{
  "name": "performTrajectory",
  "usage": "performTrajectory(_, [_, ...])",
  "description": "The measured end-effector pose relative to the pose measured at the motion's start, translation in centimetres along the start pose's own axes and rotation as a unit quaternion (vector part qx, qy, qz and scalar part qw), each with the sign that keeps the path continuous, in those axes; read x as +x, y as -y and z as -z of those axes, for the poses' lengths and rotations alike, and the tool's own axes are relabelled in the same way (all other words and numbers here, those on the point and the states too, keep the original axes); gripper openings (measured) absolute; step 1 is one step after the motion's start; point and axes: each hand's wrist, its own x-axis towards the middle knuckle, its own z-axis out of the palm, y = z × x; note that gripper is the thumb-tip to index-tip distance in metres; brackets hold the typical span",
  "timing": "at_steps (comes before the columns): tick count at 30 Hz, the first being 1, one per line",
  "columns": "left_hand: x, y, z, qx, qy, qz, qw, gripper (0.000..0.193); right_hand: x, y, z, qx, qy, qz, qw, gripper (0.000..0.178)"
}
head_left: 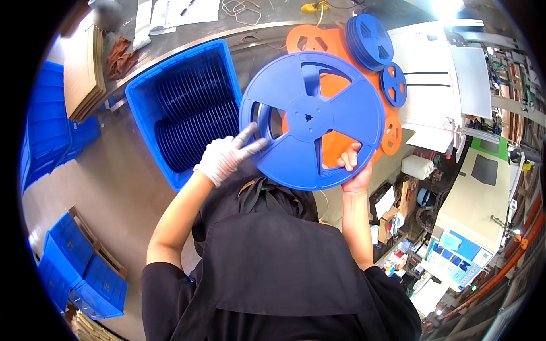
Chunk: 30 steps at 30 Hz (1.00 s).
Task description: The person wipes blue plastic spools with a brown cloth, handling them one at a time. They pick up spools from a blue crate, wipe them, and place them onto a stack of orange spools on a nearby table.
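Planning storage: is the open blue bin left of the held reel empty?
Not empty: two rows of dark blue reels stand inside the bin.

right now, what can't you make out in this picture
All in the head view:
Left hand: fingers blurred; contact with the large blue reel unclear.
Right hand: partly hidden behind that reel's rim.
Orange reels: partly covered by that reel.
Blue bin: floor hidden by packed reels.
Blue boxes at left: cut off by the dark image edge.

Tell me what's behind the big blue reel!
Orange reels stick out behind the big blue reel, and orange shows through its openings. Its solid parts hide the rest.
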Motion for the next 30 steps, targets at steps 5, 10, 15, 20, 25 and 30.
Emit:
performTrajectory(5, [-0.2, -1.1, 0.4, 0.034, 0.016, -0.035, 0.999, 0.046, -0.5, 0.1, 0.4, 0.041, 0.05, -0.016, 0.998, 0.063])
performTrajectory(10, [-1.5, -1.4, 0.2, -0.025, -0.018, -0.025, 0.999, 0.036, -0.6, 1.1, -2.7, -0.103, 0.048, -0.014, 0.993, 0.069])
performTrajectory(15, [-3.3, -1.3, 0.1, -0.41, -0.116, 0.056, 0.903, 0.028, -0.3, 1.6, -4.5, -0.212, -0.054, -0.035, 0.975, 0.08])
performTrajectory(20, [-6.1, -1.7, 0.0, -0.87, -0.116, 0.234, 0.418, 0.027, 0.0, 0.9, -2.3, -0.327, -0.087, -0.03, 0.941, 0.07])
performTrajectory(25, [-8.5, -1.0, -1.0, -0.918, -0.226, 0.238, 0.221, 0.023, 0.3, 0.9, -2.4, -0.375, -0.164, -0.081, 0.909, 0.042])
performTrajectory(30, [-10.2, -0.3, -1.2, -0.911, -0.254, 0.247, 0.21, 0.023, 0.9, -0.3, -2.1, -0.41, -0.202, -0.082, 0.886, 0.028])
